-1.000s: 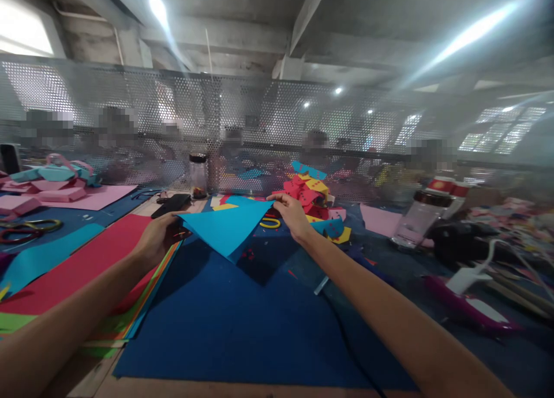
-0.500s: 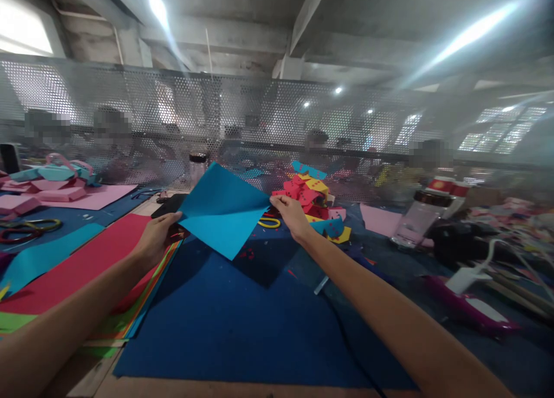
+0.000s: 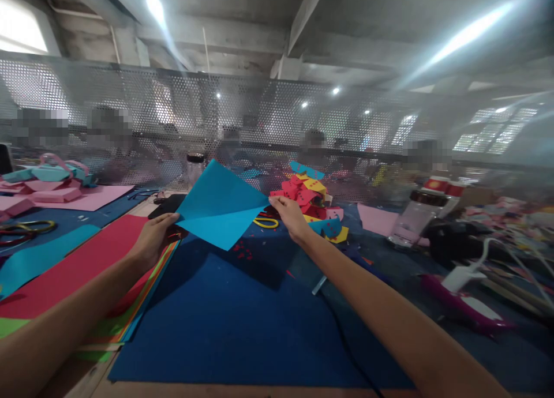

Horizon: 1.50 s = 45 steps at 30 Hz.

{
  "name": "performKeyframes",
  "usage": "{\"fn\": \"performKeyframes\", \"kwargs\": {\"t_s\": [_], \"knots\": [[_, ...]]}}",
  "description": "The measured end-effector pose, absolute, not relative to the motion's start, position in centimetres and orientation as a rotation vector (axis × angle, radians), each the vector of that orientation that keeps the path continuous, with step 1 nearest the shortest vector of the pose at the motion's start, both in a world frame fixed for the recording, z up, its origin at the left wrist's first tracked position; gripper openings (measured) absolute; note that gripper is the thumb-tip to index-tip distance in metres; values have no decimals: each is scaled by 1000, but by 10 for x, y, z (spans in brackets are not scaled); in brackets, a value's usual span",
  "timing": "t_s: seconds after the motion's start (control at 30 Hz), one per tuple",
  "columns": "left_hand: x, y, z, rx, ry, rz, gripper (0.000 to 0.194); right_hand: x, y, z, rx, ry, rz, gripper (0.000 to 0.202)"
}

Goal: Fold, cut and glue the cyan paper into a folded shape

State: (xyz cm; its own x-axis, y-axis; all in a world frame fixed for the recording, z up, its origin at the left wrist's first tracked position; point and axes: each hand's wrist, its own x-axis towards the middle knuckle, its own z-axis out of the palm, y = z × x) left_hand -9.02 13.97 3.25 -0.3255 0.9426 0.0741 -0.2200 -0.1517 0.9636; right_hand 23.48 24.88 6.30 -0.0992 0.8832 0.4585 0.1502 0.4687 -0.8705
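A blue sheet of paper (image 3: 220, 196) is held up above the dark blue mat (image 3: 259, 329), turned cornerwise with a crease running between its left and right corners. My left hand (image 3: 158, 236) pinches the left corner. At the right corner, the fingers of my right hand (image 3: 288, 216) are closed on the paper. Its lower flap tilts towards me, and its shadow falls on the mat. Just behind the right side of the sheet are the yellow handles of scissors (image 3: 266, 221), partly hidden. Small red paper scraps (image 3: 243, 250) lie beneath it.
Coloured paper sheets (image 3: 78, 265) are stacked at left, near other scissors (image 3: 32, 228) and pink and blue paper pieces (image 3: 56, 184). Red and yellow cut-outs (image 3: 305, 196) form a pile ahead. A bottle (image 3: 415, 216) and a purple power strip (image 3: 463, 305) stand right. A perforated screen (image 3: 268, 109) crosses behind.
The lower flap of the blue paper has lifted slightly, uncovering more red scraps. Both hands keep their grip on its corners. The view has shifted a little.
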Motion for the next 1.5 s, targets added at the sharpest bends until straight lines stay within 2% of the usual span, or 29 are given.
{"fn": "performKeyframes", "kwargs": {"t_s": [0.27, 0.63, 0.77, 0.87, 0.97, 1.13, 1.5], "knots": [[-87, 137, 38, 928, 1188, 1633, 23, 233, 247, 64, -927, -1531, 902, 19], [-82, 136, 41, 936, 1126, 1639, 20, 231, 241, 68, -907, -1376, 1076, 22], [-81, 133, 42, 977, 1096, 1642, 16, 231, 240, 68, -905, -1331, 1132, 14], [-81, 131, 43, 1006, 1101, 1630, 21, 230, 238, 68, -892, -1328, 1154, 9], [-80, 131, 42, 1021, 1119, 1623, 30, 229, 238, 69, -885, -1315, 1153, 10], [-80, 131, 42, 1033, 1108, 1624, 33, 229, 240, 70, -886, -1288, 1141, 15], [-83, 134, 40, 954, 1093, 1644, 20, 235, 238, 83, -868, -1317, 1072, 18]]}}
